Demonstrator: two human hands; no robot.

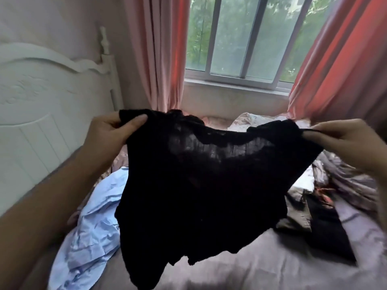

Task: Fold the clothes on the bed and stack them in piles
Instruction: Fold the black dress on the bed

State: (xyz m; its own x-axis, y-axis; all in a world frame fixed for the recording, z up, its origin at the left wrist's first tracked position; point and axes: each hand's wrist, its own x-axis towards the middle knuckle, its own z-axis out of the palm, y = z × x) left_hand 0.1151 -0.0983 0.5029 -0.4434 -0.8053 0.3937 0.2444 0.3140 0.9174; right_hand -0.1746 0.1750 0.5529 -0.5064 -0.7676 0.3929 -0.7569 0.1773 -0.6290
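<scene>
A: Where is the black top (194, 185)?

B: Up in the air over the bed (251, 266), spread wide and hanging free, its thin knit letting light through near the neckline.

A: Who holds it?

B: Both hands. The left hand (109, 132) pinches one shoulder, thumb on the front. The right hand (343, 141) pinches the other shoulder.

A: And under it?

B: A crumpled light blue shirt (90, 233) lies at the left, and a heap of dark and grey clothes (326, 210) at the right. Behind stand a white headboard (41, 97), pink curtains (159, 55) and a window (245, 36).
</scene>
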